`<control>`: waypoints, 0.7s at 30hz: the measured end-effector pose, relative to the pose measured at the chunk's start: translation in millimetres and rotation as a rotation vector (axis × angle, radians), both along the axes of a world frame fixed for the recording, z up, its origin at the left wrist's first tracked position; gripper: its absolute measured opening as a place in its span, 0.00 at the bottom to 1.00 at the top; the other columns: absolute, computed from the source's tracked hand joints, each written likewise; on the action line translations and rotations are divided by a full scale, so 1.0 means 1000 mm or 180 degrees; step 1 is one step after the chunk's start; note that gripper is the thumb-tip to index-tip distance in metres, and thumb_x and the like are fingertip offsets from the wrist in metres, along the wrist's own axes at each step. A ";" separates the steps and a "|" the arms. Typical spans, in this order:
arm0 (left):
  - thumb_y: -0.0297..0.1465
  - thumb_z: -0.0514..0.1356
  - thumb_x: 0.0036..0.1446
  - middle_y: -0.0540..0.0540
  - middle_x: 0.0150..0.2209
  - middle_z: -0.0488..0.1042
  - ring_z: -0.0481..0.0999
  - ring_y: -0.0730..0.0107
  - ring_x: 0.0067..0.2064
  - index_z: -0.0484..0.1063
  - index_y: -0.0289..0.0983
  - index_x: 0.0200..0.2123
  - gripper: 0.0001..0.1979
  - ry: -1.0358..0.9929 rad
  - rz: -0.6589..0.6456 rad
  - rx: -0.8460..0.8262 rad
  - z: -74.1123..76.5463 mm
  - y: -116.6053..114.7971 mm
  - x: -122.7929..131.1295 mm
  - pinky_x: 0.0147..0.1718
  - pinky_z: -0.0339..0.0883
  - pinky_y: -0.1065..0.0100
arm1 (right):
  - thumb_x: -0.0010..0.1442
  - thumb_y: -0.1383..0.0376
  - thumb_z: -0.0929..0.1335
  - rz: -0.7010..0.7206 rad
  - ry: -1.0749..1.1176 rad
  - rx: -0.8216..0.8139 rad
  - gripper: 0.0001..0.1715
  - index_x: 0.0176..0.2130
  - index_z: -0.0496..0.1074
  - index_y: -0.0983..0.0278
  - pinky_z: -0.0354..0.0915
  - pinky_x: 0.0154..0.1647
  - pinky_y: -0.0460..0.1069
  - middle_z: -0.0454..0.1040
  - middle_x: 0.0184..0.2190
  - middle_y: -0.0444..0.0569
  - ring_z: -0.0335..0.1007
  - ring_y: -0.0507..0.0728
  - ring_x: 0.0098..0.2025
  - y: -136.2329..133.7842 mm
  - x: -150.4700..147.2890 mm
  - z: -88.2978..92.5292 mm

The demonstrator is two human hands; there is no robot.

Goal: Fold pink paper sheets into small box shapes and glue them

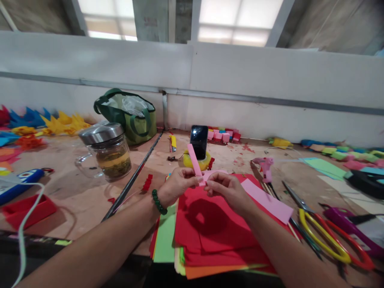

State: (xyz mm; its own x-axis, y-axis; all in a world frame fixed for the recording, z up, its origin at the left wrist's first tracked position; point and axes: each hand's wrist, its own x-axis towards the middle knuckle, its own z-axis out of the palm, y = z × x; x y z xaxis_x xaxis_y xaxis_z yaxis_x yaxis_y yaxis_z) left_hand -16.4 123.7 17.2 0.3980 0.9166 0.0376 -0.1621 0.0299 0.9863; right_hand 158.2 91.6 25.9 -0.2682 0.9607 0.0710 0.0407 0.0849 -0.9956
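Both hands meet above a stack of red paper [222, 224]. Thumb and fingers of my left hand [178, 186] pinch a folded pink paper strip [195, 159], one end of which sticks up toward the phone. A green bead bracelet [159, 202] circles the left wrist. My right hand [226, 188] has its fingertips closed on the lower part of the same strip, close to the left thumb. Right of the right hand, a flat pink paper piece [267, 200] lies on the red stack. Green and orange sheets [216, 272] show under the red ones.
A phone [199, 140] leans upright on a yellow tape roll [204, 161]. Scissors [321, 232], a pink glue gun [265, 168] and a purple tool [351, 228] lie right. A glass tea mug [112, 156], green bag [139, 124] and red box [28, 210] stand left.
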 end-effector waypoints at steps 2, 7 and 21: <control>0.35 0.70 0.40 0.50 0.24 0.71 0.66 0.76 0.26 0.74 0.32 0.28 0.15 0.0020 0.0085 0.0183 0.002 -0.001 0.002 0.27 0.58 0.72 | 0.51 0.52 0.73 0.0027 -0.0192 -0.0171 0.18 0.29 0.74 0.66 0.66 0.29 0.47 0.75 0.25 0.46 0.69 0.49 0.25 0.001 0.002 0.000; 0.36 0.70 0.41 0.51 0.25 0.71 0.69 0.73 0.28 0.69 0.33 0.31 0.17 0.0104 0.0234 0.0455 0.005 -0.006 0.006 0.28 0.62 0.72 | 0.52 0.51 0.72 0.0040 -0.0479 -0.0103 0.21 0.23 0.73 0.66 0.60 0.22 0.45 0.71 0.17 0.44 0.64 0.48 0.19 0.001 -0.002 -0.003; 0.43 0.63 0.49 0.53 0.20 0.64 0.60 0.77 0.24 0.66 0.34 0.21 0.18 0.0573 -0.0235 0.0666 0.003 -0.004 0.000 0.25 0.54 0.72 | 0.55 0.52 0.71 0.0362 -0.0308 0.0073 0.18 0.31 0.75 0.65 0.66 0.30 0.47 0.74 0.26 0.45 0.68 0.50 0.26 -0.003 -0.001 0.001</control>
